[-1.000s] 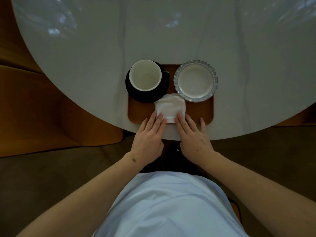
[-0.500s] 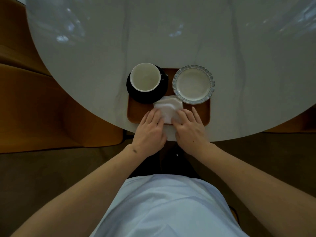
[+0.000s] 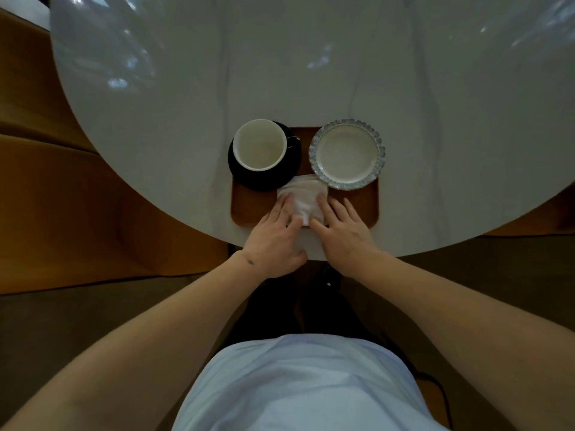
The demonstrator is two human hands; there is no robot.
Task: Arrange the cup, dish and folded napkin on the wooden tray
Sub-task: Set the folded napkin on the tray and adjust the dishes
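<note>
Your work surface is a round pale marble table [image 3: 311,73], with its near edge curving just in front of your body. A wooden tray [image 3: 252,206] sits on the table at that near edge, centred ahead of you.

On the far left of the tray stands a black saucer [image 3: 264,178], overhanging the tray's left and far edges. A white cup [image 3: 259,144] sits on the saucer, empty, with its handle pointing right. On the far right of the tray lies a white dish [image 3: 347,154] with a scalloped blue-grey rim, also empty. Cup and dish stand side by side, near each other but not touching.

The folded napkin [image 3: 303,194] lies on the near middle of the tray. Its far corner reaches between saucer and dish, and it looks slightly rumpled.

Your left hand [image 3: 275,241] rests with straight fingers flat on the napkin's left part. Your right hand [image 3: 342,234] lies flat likewise, fingers spread, with the inner fingers on the napkin's right part and the outer ones on the tray. The two hands are close together, neither gripping anything
</note>
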